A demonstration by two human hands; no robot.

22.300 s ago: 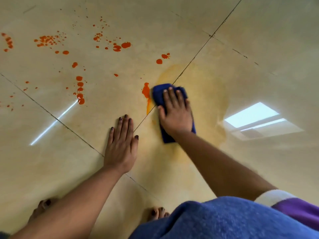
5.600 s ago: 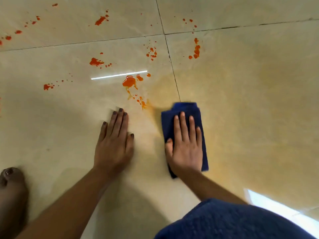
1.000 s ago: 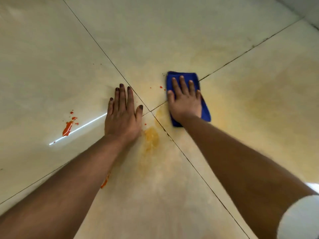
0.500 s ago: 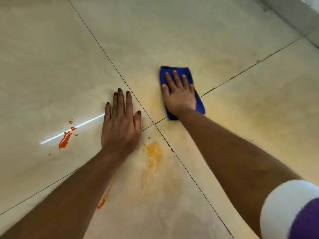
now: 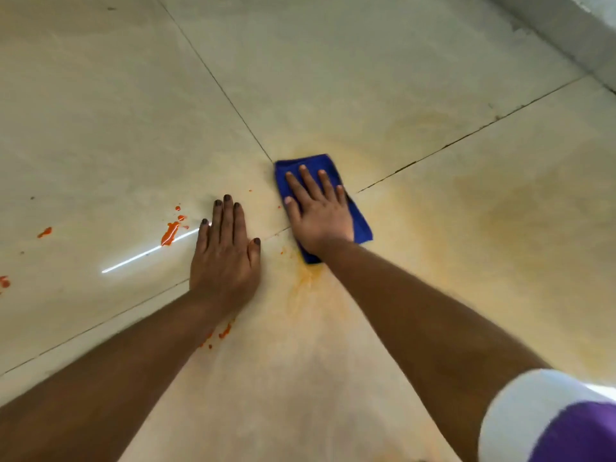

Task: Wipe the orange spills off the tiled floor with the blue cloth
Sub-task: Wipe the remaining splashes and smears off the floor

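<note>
- tiled floor point(image 5: 350, 68): big glossy cream tiles with thin dark grout lines, four of them meeting just by the cloth's far-left corner
- blue cloth point(image 5: 361, 225) lying flat right by that joint, folded into a rectangle, right hand point(image 5: 321, 216) flat on top with fingers straight
- left hand point(image 5: 225, 258) planted palm-down on the tile just left of it
- orange splat point(image 5: 170, 232) just left of the left hand, a few tiny drops round it
- smaller orange spots point(image 5: 44, 232) further left, plus some by the left wrist point(image 5: 225, 331)
- pale yellow-orange smear point(image 5: 305, 288) near the cloth's near end, hazy staining out to the right
- bright streak of reflected light point(image 5: 133, 258)
</note>
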